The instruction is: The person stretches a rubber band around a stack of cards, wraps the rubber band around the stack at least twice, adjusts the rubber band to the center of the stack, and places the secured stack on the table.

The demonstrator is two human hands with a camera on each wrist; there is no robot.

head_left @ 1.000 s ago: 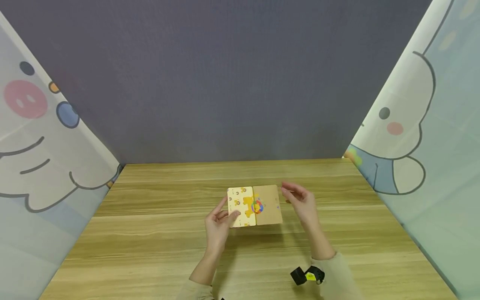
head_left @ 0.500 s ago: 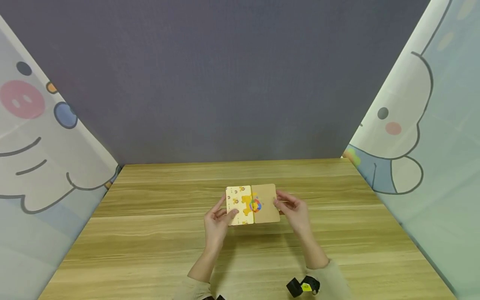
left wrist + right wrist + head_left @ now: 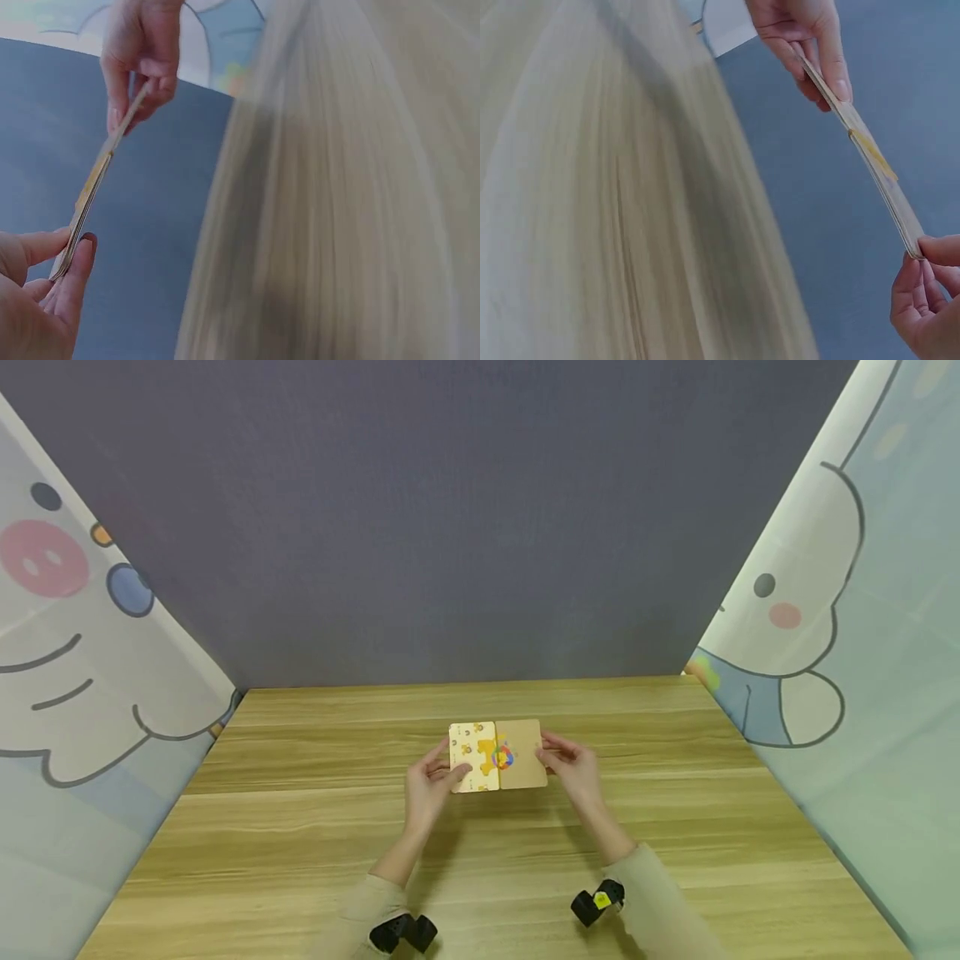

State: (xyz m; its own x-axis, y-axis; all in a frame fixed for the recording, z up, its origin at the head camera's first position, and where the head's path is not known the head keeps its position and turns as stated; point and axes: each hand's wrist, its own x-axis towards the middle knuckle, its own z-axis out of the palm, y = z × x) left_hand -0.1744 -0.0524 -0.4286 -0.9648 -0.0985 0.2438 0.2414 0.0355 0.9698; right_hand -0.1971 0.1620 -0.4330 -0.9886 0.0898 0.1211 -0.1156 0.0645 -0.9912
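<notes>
A small board book [image 3: 521, 768] is spread open above the table, a pale yellow page with little animal figures on the left and a tan page on the right. An orange animal with a colourful ring spans the fold. My left hand [image 3: 429, 787] pinches the left edge, thumb on the page and fingers behind. At the right edge my right hand [image 3: 573, 772] pinches the tan side the same way. Edge-on in the left wrist view, the book [image 3: 91, 184] shows several thick pages. The right wrist view shows its edge [image 3: 877, 176] between both hands.
The wood-grain table [image 3: 300, 827] lies below the book. A dark grey panel [image 3: 465, 527] rises behind it. Cloths with cartoon animals hang at the left [image 3: 90, 677] and right [image 3: 810, 610]. Black wrist cameras sit on the left sleeve [image 3: 403, 933] and right sleeve [image 3: 598, 902].
My right hand, apart from the book a second ago, came left and took hold of its right edge. Both hands have since shifted the book slightly left and farther up the view.
</notes>
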